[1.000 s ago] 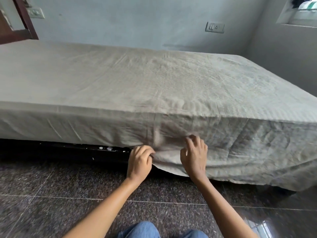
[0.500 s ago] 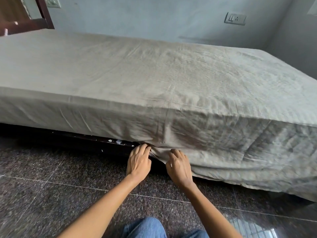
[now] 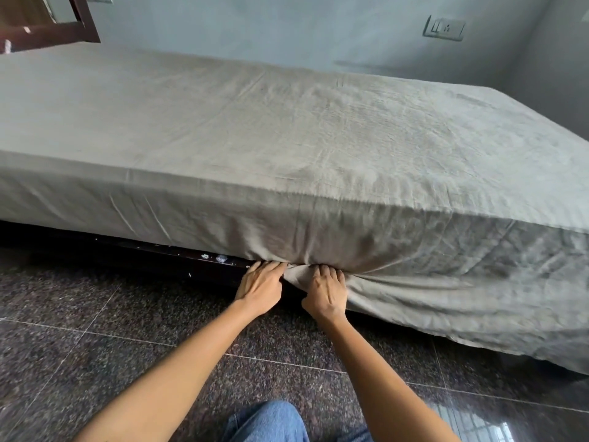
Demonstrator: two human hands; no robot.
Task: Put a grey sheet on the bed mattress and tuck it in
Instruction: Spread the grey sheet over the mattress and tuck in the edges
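A grey sheet point(image 3: 287, 129) covers the whole top of the bed mattress and drapes down its near side. To the left of my hands the sheet's lower edge lies under the mattress above the dark bed frame point(image 3: 143, 255). To the right the sheet hangs loose down to the floor point(image 3: 462, 307). My left hand point(image 3: 259, 287) and my right hand point(image 3: 325, 293) are side by side at the mattress's bottom edge, fingers straight, pushing the cloth under it. Their fingertips are hidden in the fold.
Dark speckled floor tiles point(image 3: 95, 346) spread in front of the bed. A blue wall with a switch plate point(image 3: 444, 28) runs behind it. A dark wooden headboard point(image 3: 79, 23) stands at the far left. My knee in blue jeans point(image 3: 267, 422) shows at the bottom.
Both hands have dropped from the sheet's hanging side to the mattress's bottom edge and pushed in under it. The right hand moved left, close to the left hand.
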